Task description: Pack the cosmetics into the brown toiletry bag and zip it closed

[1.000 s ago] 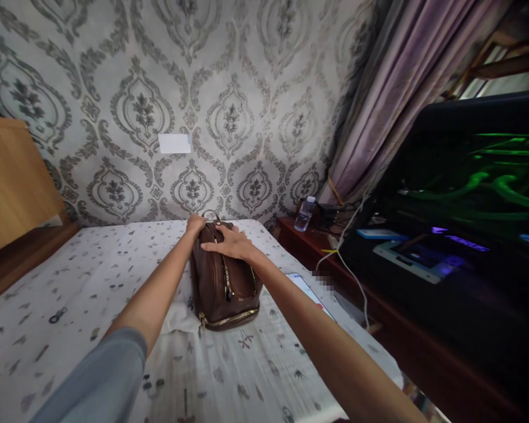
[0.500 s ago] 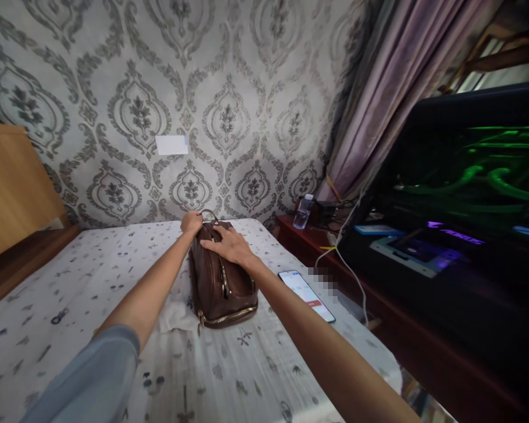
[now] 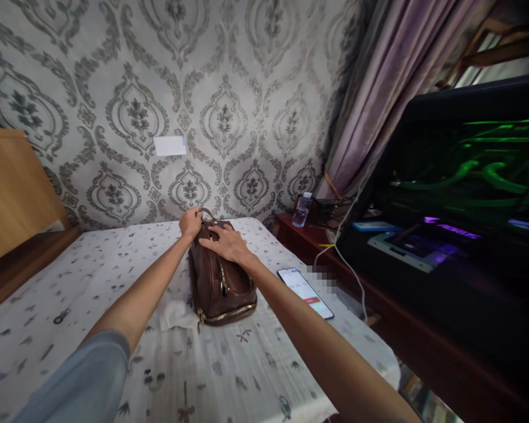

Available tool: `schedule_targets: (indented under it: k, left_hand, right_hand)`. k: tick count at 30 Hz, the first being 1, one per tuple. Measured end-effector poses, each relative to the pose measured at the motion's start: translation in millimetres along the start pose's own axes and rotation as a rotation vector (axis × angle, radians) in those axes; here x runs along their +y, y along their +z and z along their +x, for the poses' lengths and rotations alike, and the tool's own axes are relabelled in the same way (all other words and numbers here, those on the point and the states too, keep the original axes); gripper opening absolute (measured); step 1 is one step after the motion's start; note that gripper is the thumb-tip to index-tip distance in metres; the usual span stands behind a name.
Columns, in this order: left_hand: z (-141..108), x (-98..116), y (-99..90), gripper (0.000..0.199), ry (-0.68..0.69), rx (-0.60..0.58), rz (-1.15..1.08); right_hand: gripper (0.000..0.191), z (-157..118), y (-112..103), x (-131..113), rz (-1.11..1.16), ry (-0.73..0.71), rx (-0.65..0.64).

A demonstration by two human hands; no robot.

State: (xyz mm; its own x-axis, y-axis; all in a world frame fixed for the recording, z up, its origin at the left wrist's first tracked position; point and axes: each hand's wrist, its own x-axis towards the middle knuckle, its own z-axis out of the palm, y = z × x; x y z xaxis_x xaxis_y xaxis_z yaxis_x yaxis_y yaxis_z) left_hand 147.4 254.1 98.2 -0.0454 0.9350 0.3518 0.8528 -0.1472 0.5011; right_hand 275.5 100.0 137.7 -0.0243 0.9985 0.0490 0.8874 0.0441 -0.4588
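At the centre of the frame, the left hand (image 3: 190, 222) curls narrowly at the far end of a brown leather bag (image 3: 207, 282), its grip too hidden to tell, while the right hand (image 3: 230, 244) spreads wide on top. The bag's long axis runs away toward the wall (image 3: 264, 88), handle (image 3: 210, 214) farthest; rightward, more of the smartphone (image 3: 304, 292) has emerged past the forearm (image 3: 304, 320), the bag staying under both hands.

One bag (image 3: 223, 299), one phone (image 3: 305, 294), perhaps one tissue (image 3: 177, 315)
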Motion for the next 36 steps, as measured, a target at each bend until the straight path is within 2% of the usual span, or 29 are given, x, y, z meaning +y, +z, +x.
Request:
schedule_targets:
  k: [3, 7, 10, 13, 19, 25, 36]
  left_hand:
    - [6, 1, -3.6, 0.027, 0.077, -0.054, 0.01]
    - [26, 4, -4.4, 0.028, 0.153, -0.152, 0.013]
    - [44, 10, 2.2, 0.031, 0.184, -0.223, 0.058]
    - [58, 17, 12.7, 0.026, 0.22, -0.315, 0.033]
    - [64, 28, 29.5, 0.009, 0.26, -0.396, -0.068]
    - [61, 26, 31.6, 0.009, 0.271, -0.398, -0.079]
    - [49, 34, 23.7, 0.009, 0.204, -0.288, -0.005]
  right_hand:
    - [0.07, -1, -1, -1, -0.006, 0.003, -0.008]
    - [0.072, -4, -3, -3, 0.015, 0.007, -0.024]
    - [0.074, -4, -3, -2, 0.033, 0.009, -0.036]
    - [0.075, -3, -5, -1, 0.048, 0.014, -0.062]
    - [0.071, -4, -11, 1, 0.035, 0.019, -0.1]
    - [0.075, -3, -8, 0, 0.056, 0.048, -0.053]
    - [0.07, -4, -4, -1, 0.051, 0.035, -0.037]
